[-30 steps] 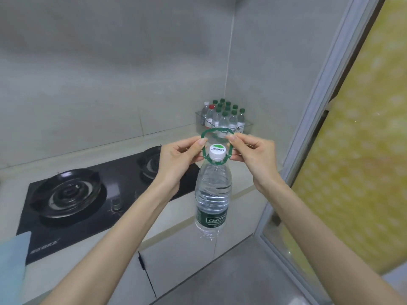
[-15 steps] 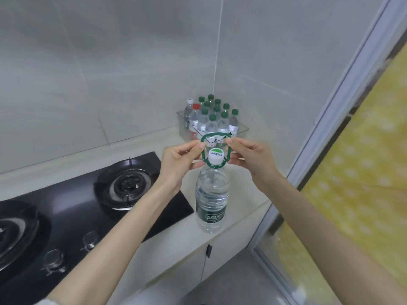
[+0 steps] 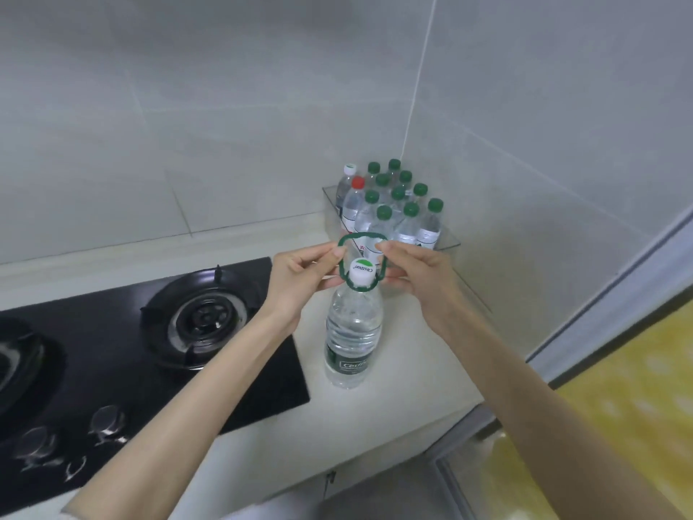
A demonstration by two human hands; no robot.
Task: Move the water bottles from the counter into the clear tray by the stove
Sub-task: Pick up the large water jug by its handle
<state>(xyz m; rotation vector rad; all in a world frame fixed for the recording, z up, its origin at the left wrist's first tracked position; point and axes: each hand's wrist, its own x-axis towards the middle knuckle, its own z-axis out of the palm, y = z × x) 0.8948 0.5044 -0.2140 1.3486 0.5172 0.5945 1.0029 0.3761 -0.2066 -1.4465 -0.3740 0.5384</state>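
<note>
A large clear water bottle (image 3: 352, 332) with a white cap and green label hangs upright from a green carry loop (image 3: 360, 243) round its neck. My left hand (image 3: 300, 273) pinches the loop's left side and my right hand (image 3: 420, 273) pinches its right side. The bottle is over the pale counter (image 3: 408, 373), just right of the stove; whether its base touches the counter I cannot tell. Behind it, in the wall corner, the clear tray (image 3: 448, 240) holds several small bottles, most with green caps, one red, one white.
A black gas stove (image 3: 150, 354) with a burner (image 3: 202, 319) and knobs (image 3: 107, 422) fills the counter's left. Tiled walls close the back and right. A sliding door frame (image 3: 618, 294) and a yellow floor lie to the right, past the counter edge.
The view has swung right and closer to the corner. Both hands have carried the hanging bottle from beyond the counter's front edge to above the counter beside the stove, nearer the tray.
</note>
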